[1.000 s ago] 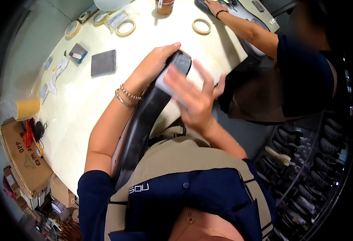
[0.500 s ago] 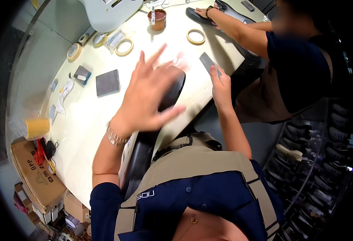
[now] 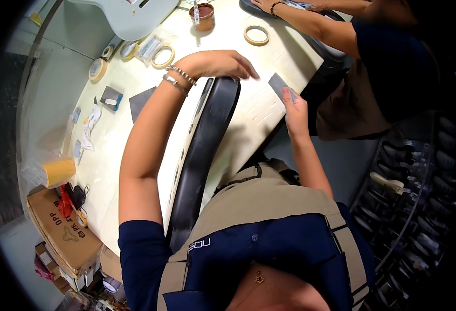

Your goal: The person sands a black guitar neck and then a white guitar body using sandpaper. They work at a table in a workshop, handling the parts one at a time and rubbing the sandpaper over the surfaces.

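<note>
My left hand (image 3: 220,65) is bent over the far end of a long, dark, curved piece (image 3: 202,147) with a pale strip down its left side. The fingers droop to the right, slightly blurred, with nothing seen in them. Whether they touch the piece I cannot tell. Its near end rests against my left side. My right hand (image 3: 296,111) holds a flat grey rectangular sanding pad (image 3: 281,86) between thumb and fingers, above the table's right edge. A dark grey square sheet (image 3: 141,103) lies on the table, partly covered by my left forearm.
On the pale table (image 3: 111,173) are a pot of reddish-brown paste (image 3: 202,23), tape rolls (image 3: 256,35), a small grey block (image 3: 112,98) and a white cloth (image 3: 89,129). A pale blue guitar body (image 3: 126,19) stands behind. A co-worker (image 3: 378,57) works at right, near racks of dark parts (image 3: 389,192).
My left hand has swung from above the dark piece to its far end, its spread fingers now drooping. My right hand keeps the sanding pad. The co-worker's hands have shifted farther away.
</note>
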`<state>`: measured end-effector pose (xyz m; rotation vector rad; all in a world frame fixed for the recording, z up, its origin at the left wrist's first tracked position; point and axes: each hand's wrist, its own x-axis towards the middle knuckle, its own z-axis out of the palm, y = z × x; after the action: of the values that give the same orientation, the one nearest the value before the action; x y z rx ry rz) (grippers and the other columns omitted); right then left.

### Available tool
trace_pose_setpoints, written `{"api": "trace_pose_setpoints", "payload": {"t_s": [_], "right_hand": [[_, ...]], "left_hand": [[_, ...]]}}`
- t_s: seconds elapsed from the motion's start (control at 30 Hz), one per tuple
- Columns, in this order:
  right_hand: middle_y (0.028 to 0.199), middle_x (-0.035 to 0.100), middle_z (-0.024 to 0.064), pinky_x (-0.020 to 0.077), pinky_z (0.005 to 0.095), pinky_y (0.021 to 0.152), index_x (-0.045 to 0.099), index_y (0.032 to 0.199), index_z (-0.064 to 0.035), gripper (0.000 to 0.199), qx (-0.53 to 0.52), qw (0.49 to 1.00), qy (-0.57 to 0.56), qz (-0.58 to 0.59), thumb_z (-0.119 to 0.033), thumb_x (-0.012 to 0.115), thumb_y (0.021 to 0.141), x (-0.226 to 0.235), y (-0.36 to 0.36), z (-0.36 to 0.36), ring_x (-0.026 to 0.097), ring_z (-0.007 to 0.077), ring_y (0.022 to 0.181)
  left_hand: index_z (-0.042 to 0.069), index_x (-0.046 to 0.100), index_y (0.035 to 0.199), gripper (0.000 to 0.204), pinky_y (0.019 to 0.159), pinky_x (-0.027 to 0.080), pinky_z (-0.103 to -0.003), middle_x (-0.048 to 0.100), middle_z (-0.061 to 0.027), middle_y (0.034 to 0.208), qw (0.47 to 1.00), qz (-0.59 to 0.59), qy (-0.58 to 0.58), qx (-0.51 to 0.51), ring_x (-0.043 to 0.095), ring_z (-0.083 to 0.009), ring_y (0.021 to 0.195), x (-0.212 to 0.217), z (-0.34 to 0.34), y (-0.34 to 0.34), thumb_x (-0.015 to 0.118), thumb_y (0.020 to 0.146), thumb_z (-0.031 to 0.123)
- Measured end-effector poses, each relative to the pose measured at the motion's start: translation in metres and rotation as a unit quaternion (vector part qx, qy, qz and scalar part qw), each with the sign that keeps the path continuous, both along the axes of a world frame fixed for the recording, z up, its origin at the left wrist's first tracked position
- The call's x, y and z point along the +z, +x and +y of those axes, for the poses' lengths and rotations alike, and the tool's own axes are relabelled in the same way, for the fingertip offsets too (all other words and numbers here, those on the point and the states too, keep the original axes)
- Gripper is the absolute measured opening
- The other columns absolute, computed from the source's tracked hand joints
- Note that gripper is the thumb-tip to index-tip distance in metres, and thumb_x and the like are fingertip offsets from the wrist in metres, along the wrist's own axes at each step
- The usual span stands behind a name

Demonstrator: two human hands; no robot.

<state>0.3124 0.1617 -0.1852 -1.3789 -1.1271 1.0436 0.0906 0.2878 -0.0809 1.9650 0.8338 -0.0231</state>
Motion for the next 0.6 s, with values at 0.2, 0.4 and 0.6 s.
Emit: {"api": "trace_pose_setpoints", "payload": {"t_s": [0.2,0.4,0.6], "right_hand": [[0.091,0.068,0.0079,0.0477,0.0252,0.072,0.059,0.122,0.0064,0.047,-0.006,0.998,-0.017,0.067,-0.035,0.054,0.100,0.010,0.006,-0.008,0.066,0.0140,0.081],[0.092,0.066,0.0058,0.0457,0.0227,0.069,0.060,0.126,0.0037,0.044,-0.011,0.996,-0.025,0.082,-0.032,0.053,0.101,-0.002,-0.002,-0.016,0.060,0.0106,0.083],[0.110,0.066,0.0124,0.0477,0.0275,0.080,0.064,0.127,-0.0067,0.031,0.006,0.991,0.100,-0.085,-0.016,0.053,0.099,0.048,-0.025,-0.031,0.060,0.0165,0.091]], "left_hand": [[0.001,0.064,0.120,0.039,0.091,0.050,-0.034,0.069,-0.0130,0.108,0.952,-0.168,-0.022,0.254,0.065,-0.0193,0.099,-0.065,-0.011,-0.048,0.058,0.095,0.030],[-0.004,0.036,0.144,0.081,0.103,0.043,-0.036,0.058,-0.0215,0.126,0.903,-0.352,-0.185,0.163,0.061,-0.0252,0.112,-0.003,-0.080,-0.055,0.074,0.083,0.034],[-0.003,0.055,0.121,0.040,0.083,0.055,-0.031,0.067,-0.0147,0.101,0.915,-0.274,-0.141,0.262,0.067,-0.0207,0.090,0.015,-0.098,-0.032,0.063,0.091,0.023]]}}
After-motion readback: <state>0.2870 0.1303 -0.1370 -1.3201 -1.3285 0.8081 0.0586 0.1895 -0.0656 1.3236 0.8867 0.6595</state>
